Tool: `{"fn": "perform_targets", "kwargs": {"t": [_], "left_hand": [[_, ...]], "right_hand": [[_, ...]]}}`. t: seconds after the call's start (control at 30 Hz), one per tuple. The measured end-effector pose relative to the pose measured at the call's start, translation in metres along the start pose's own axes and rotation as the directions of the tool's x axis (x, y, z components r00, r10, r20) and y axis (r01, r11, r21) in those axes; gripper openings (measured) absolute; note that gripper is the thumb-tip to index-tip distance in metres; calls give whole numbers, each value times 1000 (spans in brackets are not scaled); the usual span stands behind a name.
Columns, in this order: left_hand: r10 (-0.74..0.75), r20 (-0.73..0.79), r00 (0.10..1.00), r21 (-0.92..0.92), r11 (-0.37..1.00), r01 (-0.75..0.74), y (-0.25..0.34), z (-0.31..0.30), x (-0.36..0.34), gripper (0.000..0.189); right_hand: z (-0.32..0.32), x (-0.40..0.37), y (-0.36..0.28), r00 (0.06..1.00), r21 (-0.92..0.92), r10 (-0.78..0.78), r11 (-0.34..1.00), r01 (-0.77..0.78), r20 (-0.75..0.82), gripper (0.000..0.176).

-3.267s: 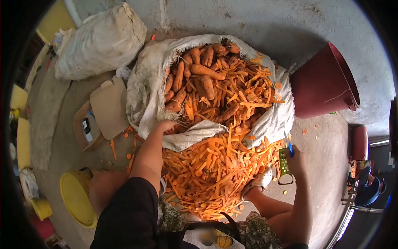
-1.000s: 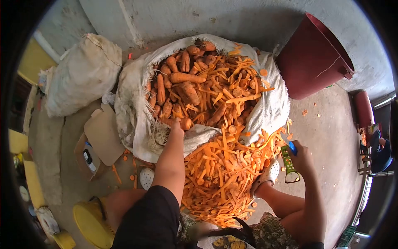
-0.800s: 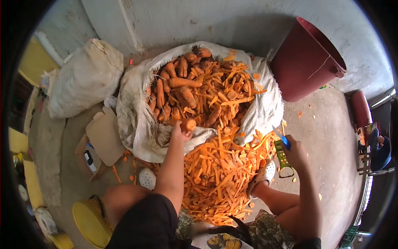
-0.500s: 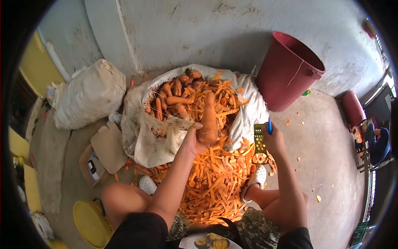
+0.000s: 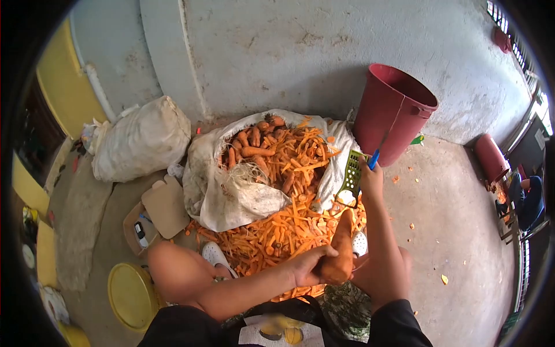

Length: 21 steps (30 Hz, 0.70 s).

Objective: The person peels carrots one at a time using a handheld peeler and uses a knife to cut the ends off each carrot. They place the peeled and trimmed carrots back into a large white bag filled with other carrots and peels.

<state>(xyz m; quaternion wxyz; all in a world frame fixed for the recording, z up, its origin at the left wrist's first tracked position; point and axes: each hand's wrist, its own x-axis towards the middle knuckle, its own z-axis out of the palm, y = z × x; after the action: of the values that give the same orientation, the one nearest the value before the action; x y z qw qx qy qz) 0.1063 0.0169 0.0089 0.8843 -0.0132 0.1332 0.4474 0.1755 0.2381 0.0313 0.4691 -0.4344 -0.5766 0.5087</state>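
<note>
Low in front of me, my left hand [image 5: 310, 266] is wrapped round the thick end of a large carrot [image 5: 343, 246], whose narrow end points up and away. My right hand [image 5: 372, 178] grips a flat green tool full of holes [image 5: 351, 176], with a blue handle-like piece [image 5: 374, 158] sticking out above the fingers. The tool hangs over the edge of a white sack [image 5: 202, 196], apart from the carrot. Whole carrots [image 5: 254, 151] and orange strips fill the open sack. A heap of carrot strips [image 5: 272, 237] spreads between my feet.
A tall red bin [image 5: 384, 121] stands behind the sack at the right. To the left are a full white sack [image 5: 144, 141], an open cardboard box [image 5: 165, 208] and a yellow bucket [image 5: 128, 295]. A person [image 5: 526, 199] sits at the far right, and a wall [image 5: 277, 52] rises behind.
My left hand has brought the carrot down and right, from over the sack to close before my body. My right hand has risen slightly with the green tool, which is tilted more. The view has shifted.
</note>
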Motion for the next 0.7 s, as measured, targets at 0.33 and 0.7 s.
{"fn": "perform_targets", "kwargs": {"t": [0.33,0.7], "left_hand": [[532,-268,803,373,826,-423,83,56,-80,42],[423,-277,863,218,902,-372,73,-21,-51,39]], "right_hand": [[39,-70,-57,976,424,192,879,-219,104,19],[93,-114,-11,986,26,128,991,-132,109,20]]}}
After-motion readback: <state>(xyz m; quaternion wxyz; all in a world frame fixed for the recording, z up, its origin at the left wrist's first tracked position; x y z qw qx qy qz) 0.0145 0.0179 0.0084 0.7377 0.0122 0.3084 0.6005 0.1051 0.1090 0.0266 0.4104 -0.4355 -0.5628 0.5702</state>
